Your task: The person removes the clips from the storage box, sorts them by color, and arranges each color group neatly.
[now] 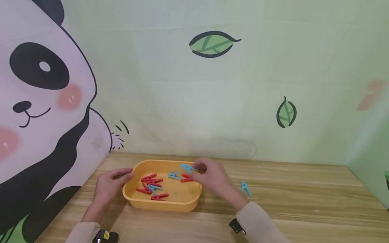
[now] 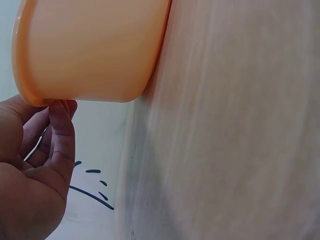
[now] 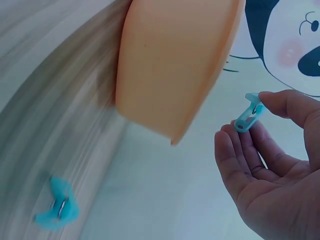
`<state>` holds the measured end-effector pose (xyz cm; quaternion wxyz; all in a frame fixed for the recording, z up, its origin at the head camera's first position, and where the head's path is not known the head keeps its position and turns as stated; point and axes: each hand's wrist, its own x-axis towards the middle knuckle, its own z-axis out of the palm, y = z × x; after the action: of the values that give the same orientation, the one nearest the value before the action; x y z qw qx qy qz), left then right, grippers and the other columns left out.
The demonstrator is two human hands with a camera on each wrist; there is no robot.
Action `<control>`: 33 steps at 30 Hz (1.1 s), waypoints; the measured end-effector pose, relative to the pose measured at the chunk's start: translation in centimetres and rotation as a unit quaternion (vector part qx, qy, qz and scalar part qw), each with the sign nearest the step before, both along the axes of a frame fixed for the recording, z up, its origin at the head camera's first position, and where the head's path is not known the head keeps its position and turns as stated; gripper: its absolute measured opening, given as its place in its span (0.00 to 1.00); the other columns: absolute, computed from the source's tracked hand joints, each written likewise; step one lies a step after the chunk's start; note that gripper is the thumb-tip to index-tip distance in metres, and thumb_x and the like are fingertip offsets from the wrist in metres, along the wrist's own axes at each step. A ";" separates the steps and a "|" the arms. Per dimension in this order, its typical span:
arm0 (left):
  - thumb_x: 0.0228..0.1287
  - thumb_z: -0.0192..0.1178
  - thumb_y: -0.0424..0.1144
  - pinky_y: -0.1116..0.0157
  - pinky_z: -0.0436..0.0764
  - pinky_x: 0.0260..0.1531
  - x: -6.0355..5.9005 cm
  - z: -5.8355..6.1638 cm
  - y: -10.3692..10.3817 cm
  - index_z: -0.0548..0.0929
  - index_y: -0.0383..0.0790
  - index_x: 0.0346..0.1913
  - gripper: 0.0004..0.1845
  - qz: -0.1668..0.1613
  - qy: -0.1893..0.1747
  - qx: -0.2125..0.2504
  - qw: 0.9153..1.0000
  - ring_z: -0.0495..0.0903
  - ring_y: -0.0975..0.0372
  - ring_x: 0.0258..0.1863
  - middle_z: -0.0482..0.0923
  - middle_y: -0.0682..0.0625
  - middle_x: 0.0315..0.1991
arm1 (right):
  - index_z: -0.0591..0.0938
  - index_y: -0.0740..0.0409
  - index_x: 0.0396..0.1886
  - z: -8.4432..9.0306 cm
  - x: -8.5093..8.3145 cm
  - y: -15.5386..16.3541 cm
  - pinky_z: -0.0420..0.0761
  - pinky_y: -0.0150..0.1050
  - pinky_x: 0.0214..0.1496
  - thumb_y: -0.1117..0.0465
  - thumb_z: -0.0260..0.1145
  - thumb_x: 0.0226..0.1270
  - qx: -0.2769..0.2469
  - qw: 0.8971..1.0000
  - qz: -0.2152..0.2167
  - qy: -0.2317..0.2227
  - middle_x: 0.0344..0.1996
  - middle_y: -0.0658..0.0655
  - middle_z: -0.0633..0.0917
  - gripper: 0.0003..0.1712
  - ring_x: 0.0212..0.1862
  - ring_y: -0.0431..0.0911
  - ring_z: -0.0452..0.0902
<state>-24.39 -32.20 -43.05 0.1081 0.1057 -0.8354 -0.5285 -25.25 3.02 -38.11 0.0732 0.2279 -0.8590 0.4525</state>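
A yellow plastic basin (image 1: 164, 206) stands on the table with several red clothespins (image 1: 159, 197) and a few blue ones, such as this blue clothespin (image 1: 154, 189), lying inside. My left hand (image 1: 110, 184) holds the basin's left end, thumb and fingers at the rim; the left wrist view shows the fingertips (image 2: 61, 112) curled against it. Over the right rim, my right hand (image 1: 211, 175) pinches a blue clothespin (image 3: 248, 116) between thumb and fingers, raised above the basin. Another blue clothespin (image 1: 246, 189) lies on the table to the right of that hand.
The wood-grain table (image 1: 304, 199) extends right of the basin. Behind it rises a pale green backdrop (image 1: 158, 84) printed with leaves and, on the left, a large panda (image 1: 73, 135). Dark straps (image 1: 104, 236) are worn at both wrists.
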 end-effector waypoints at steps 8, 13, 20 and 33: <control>0.73 0.71 0.46 0.80 0.80 0.43 -0.1 -0.1 -0.2 0.86 0.33 0.63 0.24 0.005 0.008 -0.005 1.000 0.80 0.49 0.64 0.84 0.38 0.62 | 0.88 0.56 0.45 0.2 0.3 2.8 0.86 0.44 0.50 0.61 0.76 0.69 -0.013 0.999 -0.041 -0.009 0.38 0.48 0.87 0.08 0.42 0.44 0.82; 0.73 0.71 0.46 0.79 0.80 0.44 -0.1 -0.2 -0.2 0.86 0.33 0.63 0.24 0.003 0.006 -0.006 1.000 0.80 0.48 0.64 0.84 0.39 0.62 | 0.87 0.58 0.46 0.3 0.2 4.7 0.86 0.45 0.51 0.63 0.75 0.70 -0.030 0.998 -0.047 -0.006 0.38 0.49 0.88 0.08 0.43 0.45 0.84; 0.73 0.71 0.47 0.79 0.81 0.44 -0.1 -0.1 -0.1 0.85 0.34 0.64 0.25 0.000 -0.002 -0.005 1.000 0.79 0.47 0.65 0.83 0.38 0.63 | 0.88 0.60 0.48 0.0 -0.2 7.2 0.86 0.46 0.51 0.64 0.75 0.71 -0.020 0.998 -0.060 0.001 0.40 0.51 0.89 0.09 0.43 0.46 0.85; 0.73 0.71 0.47 0.78 0.82 0.44 0.1 0.0 0.1 0.86 0.34 0.63 0.24 0.004 -0.001 -0.006 1.000 0.80 0.47 0.64 0.84 0.38 0.63 | 0.88 0.61 0.49 -0.8 -0.1 11.2 0.85 0.45 0.48 0.61 0.75 0.71 0.028 0.994 -0.102 -0.006 0.41 0.53 0.89 0.11 0.44 0.48 0.84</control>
<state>-24.33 -32.15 -43.03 0.1094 0.1090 -0.8384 -0.5227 -25.38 14.24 -38.94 0.1075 0.1381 -0.8907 0.4196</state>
